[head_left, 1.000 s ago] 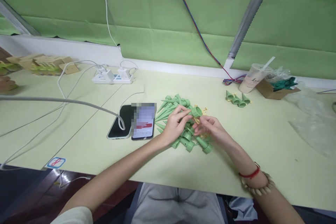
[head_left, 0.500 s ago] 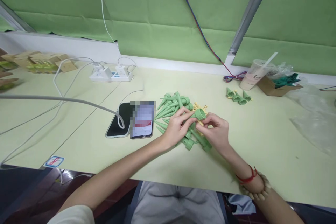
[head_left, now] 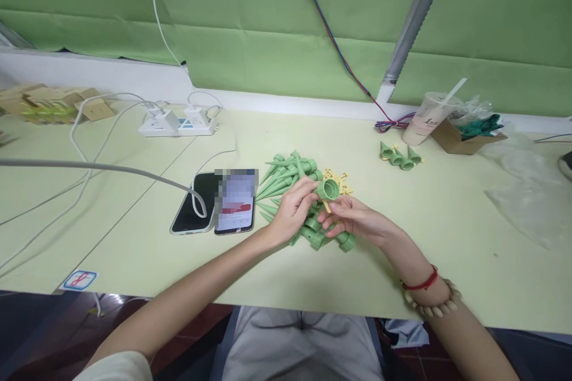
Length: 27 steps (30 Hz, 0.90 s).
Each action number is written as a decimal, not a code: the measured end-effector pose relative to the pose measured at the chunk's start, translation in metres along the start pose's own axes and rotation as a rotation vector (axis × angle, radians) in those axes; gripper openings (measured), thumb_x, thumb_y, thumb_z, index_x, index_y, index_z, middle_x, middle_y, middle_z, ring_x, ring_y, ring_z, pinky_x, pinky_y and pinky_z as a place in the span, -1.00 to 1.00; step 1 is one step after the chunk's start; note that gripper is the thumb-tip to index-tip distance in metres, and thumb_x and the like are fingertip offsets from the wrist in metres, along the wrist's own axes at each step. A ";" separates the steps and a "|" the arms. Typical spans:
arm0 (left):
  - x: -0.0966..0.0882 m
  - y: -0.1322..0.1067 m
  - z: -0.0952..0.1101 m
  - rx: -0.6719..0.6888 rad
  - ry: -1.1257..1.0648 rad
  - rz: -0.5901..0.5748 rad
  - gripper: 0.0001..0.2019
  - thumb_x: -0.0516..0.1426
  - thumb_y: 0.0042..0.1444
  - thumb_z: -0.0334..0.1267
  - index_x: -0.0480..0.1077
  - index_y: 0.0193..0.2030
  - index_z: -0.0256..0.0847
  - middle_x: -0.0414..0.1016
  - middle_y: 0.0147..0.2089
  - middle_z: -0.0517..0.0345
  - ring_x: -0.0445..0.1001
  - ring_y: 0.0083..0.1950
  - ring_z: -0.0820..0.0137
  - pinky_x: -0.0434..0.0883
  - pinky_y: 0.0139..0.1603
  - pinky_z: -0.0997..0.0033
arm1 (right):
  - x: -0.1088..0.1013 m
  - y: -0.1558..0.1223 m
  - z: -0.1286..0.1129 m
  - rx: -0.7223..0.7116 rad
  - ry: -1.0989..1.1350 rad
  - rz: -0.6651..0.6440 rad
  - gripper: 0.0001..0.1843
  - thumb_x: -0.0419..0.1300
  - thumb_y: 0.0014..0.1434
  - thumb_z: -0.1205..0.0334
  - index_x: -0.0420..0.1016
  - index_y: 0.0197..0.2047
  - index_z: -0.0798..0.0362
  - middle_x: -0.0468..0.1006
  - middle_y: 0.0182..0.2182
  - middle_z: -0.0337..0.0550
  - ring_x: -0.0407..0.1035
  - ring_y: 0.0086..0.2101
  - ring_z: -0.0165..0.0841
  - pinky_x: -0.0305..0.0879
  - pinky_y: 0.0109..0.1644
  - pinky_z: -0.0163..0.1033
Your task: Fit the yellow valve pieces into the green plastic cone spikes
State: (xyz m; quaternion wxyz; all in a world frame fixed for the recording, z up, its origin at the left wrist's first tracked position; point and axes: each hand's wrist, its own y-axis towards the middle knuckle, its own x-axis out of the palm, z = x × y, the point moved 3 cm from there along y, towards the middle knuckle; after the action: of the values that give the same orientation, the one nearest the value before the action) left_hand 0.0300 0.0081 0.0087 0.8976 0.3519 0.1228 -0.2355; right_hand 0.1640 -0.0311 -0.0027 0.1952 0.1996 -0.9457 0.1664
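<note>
Our left hand (head_left: 292,209) grips a green plastic spike (head_left: 328,189) near its threaded mouth, which faces us, just above the heap of spikes (head_left: 286,174) on the pale table (head_left: 447,238). Half a second ago our right hand (head_left: 355,220) was at the spike's rim. It has since dropped and rolled palm-up, fingertips pinching a thin yellow piece (head_left: 326,207) just beneath the mouth. The spike sits between both hands, right of two phones (head_left: 235,205).
</note>
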 end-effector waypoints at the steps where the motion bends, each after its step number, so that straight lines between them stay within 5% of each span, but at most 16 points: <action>1: 0.000 0.000 0.001 0.022 0.011 -0.006 -0.74 -0.12 0.20 -0.26 0.35 -0.29 -0.27 0.28 -0.33 0.09 0.27 -0.25 0.44 0.27 -0.22 0.44 | -0.002 0.000 0.000 0.006 0.023 -0.021 -0.78 0.27 -0.06 0.18 0.44 -0.35 0.15 0.49 -0.45 -0.19 0.41 -0.45 -0.50 0.43 -0.34 -0.41; 11: -0.005 0.003 0.004 0.153 0.138 0.063 -0.76 -0.02 0.14 -0.34 0.41 -0.11 -0.16 0.21 -0.23 0.08 0.29 -0.20 0.43 0.33 -0.26 0.42 | -0.003 0.001 0.002 0.013 0.006 -0.071 -0.82 0.28 -0.09 0.22 0.43 -0.43 0.16 0.40 -0.51 -0.26 0.36 -0.51 -0.54 0.42 -0.38 -0.40; 14: -0.005 0.003 0.001 0.139 0.168 0.102 -0.78 0.04 0.10 -0.34 0.43 -0.14 -0.15 0.22 -0.25 0.10 0.30 -0.23 0.45 0.32 -0.33 0.45 | -0.003 0.004 0.001 -0.149 -0.136 0.107 -0.77 0.27 -0.10 0.18 0.36 -0.40 0.11 0.34 -0.51 -0.30 0.32 -0.49 -0.51 0.43 -0.39 -0.33; 18: -0.003 0.001 -0.005 0.016 0.252 0.167 -0.81 0.07 0.07 -0.31 0.44 -0.18 -0.20 0.25 -0.26 0.09 0.31 -0.26 0.46 0.29 -0.42 0.50 | -0.004 0.004 -0.001 -0.513 -0.508 0.503 -0.77 0.22 -0.05 0.15 0.23 -0.49 0.06 0.27 -0.54 -0.31 0.26 -0.53 -0.49 0.38 -0.46 -0.33; 21: -0.002 -0.001 -0.006 -0.038 0.308 0.178 -0.81 0.06 0.09 -0.30 0.43 -0.19 -0.23 0.28 -0.25 0.09 0.32 -0.24 0.46 0.31 -0.37 0.49 | 0.002 0.001 -0.002 -0.704 -0.769 0.625 -0.78 0.18 -0.01 0.17 0.24 -0.55 0.06 0.29 -0.56 -0.27 0.24 -0.50 -0.47 0.34 -0.41 -0.32; 24: -0.003 0.000 -0.008 -0.023 0.300 0.149 -0.81 0.02 0.11 -0.32 0.43 -0.19 -0.23 0.29 -0.24 0.08 0.32 -0.20 0.45 0.33 -0.28 0.46 | 0.003 0.002 -0.002 -0.641 -0.685 0.594 -0.75 0.21 -0.05 0.12 0.25 -0.55 0.07 0.33 -0.56 -0.26 0.26 -0.53 -0.48 0.34 -0.44 -0.33; 27: -0.009 0.002 -0.009 0.001 0.253 0.154 -0.78 -0.01 0.13 -0.33 0.42 -0.17 -0.22 0.27 -0.23 0.07 0.31 -0.20 0.45 0.34 -0.27 0.45 | 0.004 0.007 0.000 -0.390 -0.395 0.388 -0.69 0.20 -0.04 0.01 0.31 -0.39 0.09 0.39 -0.55 -0.25 0.27 -0.60 -0.50 0.30 -0.58 -0.37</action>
State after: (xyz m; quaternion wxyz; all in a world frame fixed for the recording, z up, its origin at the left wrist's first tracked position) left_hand 0.0228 0.0190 0.0067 0.8901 0.3877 0.2075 -0.1197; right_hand 0.1572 -0.0265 -0.0024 0.0073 0.0031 -0.9996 -0.0255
